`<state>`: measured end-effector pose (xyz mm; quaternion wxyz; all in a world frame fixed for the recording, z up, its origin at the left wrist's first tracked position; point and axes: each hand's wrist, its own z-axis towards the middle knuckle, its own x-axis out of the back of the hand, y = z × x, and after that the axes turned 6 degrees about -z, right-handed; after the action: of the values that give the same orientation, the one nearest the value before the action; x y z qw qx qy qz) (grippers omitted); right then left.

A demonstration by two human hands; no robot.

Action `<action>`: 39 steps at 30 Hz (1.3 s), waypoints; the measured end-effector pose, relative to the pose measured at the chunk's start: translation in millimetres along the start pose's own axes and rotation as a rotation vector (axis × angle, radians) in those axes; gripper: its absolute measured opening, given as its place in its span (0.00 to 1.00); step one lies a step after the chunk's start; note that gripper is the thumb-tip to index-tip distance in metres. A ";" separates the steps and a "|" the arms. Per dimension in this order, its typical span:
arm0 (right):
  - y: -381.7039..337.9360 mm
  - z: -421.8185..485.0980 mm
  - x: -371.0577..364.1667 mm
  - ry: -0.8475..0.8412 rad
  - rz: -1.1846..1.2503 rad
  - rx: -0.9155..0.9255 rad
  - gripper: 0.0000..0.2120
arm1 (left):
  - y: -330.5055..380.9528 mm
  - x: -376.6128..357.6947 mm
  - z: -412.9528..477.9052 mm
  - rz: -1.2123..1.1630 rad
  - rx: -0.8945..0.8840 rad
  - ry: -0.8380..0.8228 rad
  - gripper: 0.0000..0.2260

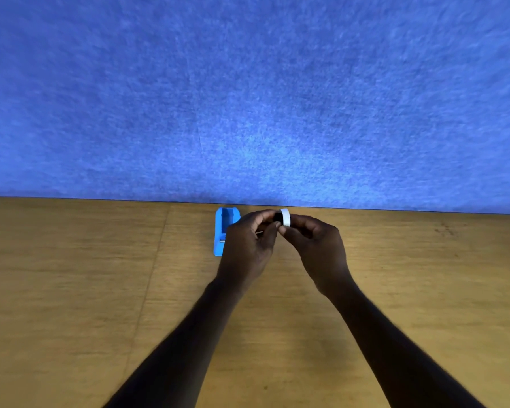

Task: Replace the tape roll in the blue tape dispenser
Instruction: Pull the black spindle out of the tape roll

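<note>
Above the wooden table, both hands are meeting on a white tape roll, the right hand pinching it while the left hand is closing its fingertips on its left side, the blue tape dispenser sitting just left, partly hidden by the left hand, near the blue felt wall.

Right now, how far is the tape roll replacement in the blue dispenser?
Done: the blue tape dispenser stands on the wooden table with its cradle looking empty. In hand: the right hand holds the white tape roll while the left hand works at its dark core. Left: seating the roll in the dispenser.
</note>
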<state>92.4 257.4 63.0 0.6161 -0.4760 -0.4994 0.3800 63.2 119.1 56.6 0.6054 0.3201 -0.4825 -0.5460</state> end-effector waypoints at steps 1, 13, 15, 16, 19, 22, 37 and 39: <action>0.3 -0.2 0.1 -0.001 0.008 -0.011 0.09 | -0.5 -0.1 -1.3 0.001 -0.005 0.003 0.10; -2.8 -1.9 3.0 0.021 -0.096 0.056 0.11 | -5.1 -7.9 -3.6 -0.026 -0.006 0.032 0.10; -3.7 -2.0 2.9 0.030 -0.073 0.064 0.13 | -6.9 -8.6 -4.1 -0.039 0.008 0.053 0.10; -3.2 -1.6 3.4 0.045 -0.075 0.075 0.13 | -7.1 -9.0 -4.3 -0.042 0.013 0.062 0.10; -2.3 -1.2 4.3 0.069 -0.165 0.134 0.10 | -7.5 -9.3 -3.8 -0.033 0.010 0.068 0.11; -2.4 -1.4 4.4 0.078 -0.195 0.155 0.10 | -7.8 -9.8 -1.5 -0.010 -0.017 0.060 0.11; -0.1 -3.5 -4.3 0.125 -0.120 0.045 0.10 | -7.9 -18.1 -5.4 0.030 -0.062 0.091 0.11; -0.1 -1.0 -3.5 0.116 -0.031 -0.036 0.09 | -7.8 -20.1 -5.5 0.016 -0.032 0.100 0.11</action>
<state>92.6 253.8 62.1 0.6413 -0.5004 -0.4769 0.3330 66.8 136.2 42.9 0.6383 0.3335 -0.4455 -0.5319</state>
